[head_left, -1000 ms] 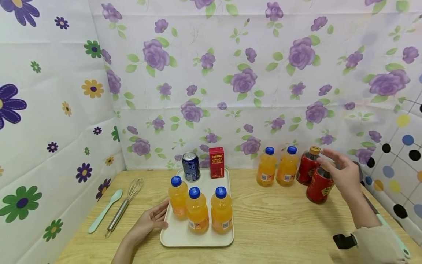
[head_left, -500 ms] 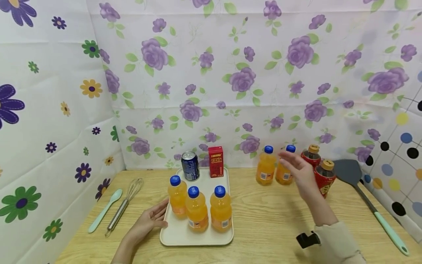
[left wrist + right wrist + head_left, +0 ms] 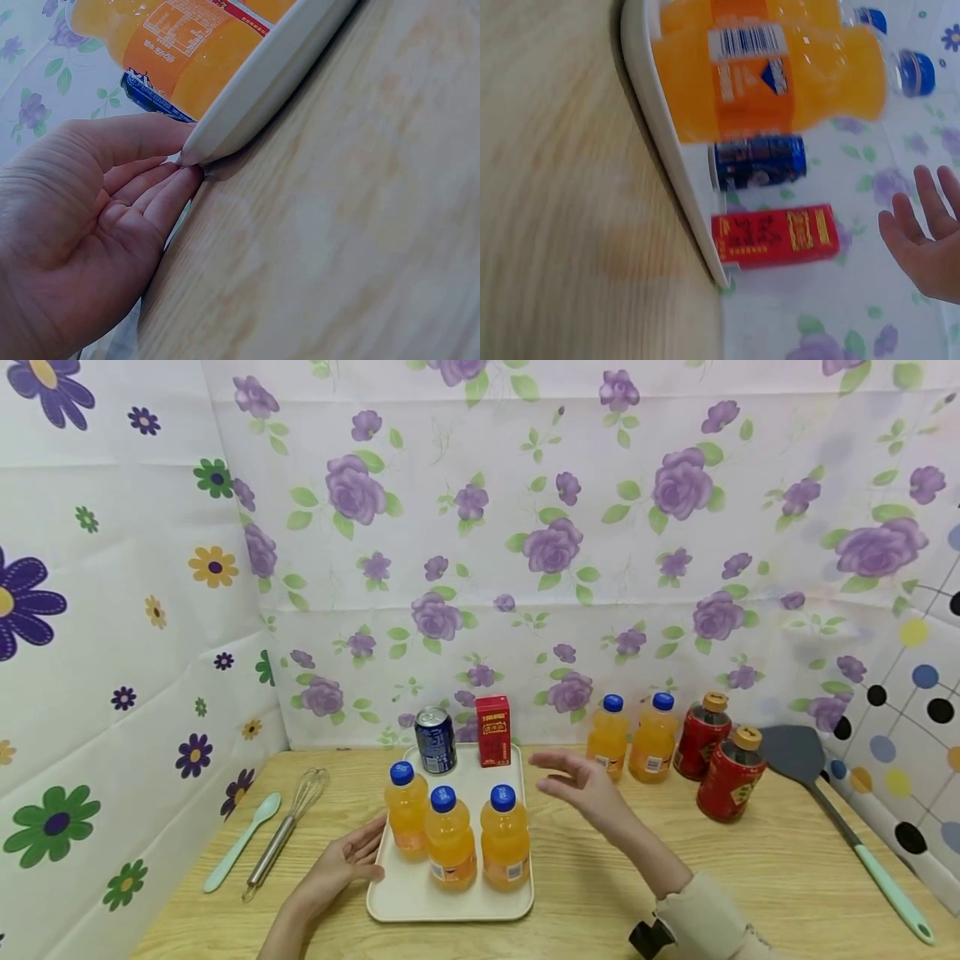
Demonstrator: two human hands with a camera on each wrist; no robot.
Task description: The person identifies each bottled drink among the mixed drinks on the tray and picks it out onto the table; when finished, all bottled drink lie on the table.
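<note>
A cream tray [image 3: 450,907] bears three orange juice bottles [image 3: 506,839] with blue caps near its front, plus a dark blue can [image 3: 436,742] and a red drink carton [image 3: 493,732] at its back. My left hand [image 3: 341,868] pinches the tray's left rim; the left wrist view has the thumb [image 3: 150,139] on one side of the edge and fingertips on the other. Just right of the tray, my right hand [image 3: 585,789] hovers over the table with fingers spread and nothing in them. The right wrist view shows this hand [image 3: 930,244] apart from the red carton.
Two more orange juice bottles [image 3: 652,743] and two red-labelled dark bottles [image 3: 731,781] stand at the back right. A grey spatula [image 3: 847,827] with a mint handle lies along the right side. A whisk [image 3: 281,839] and a mint spoon [image 3: 240,847] lie left of my left hand.
My right hand has moved left from the red-labelled bottles, past the orange bottles at the back, to beside the tray. My left hand has stayed at the tray's rim.
</note>
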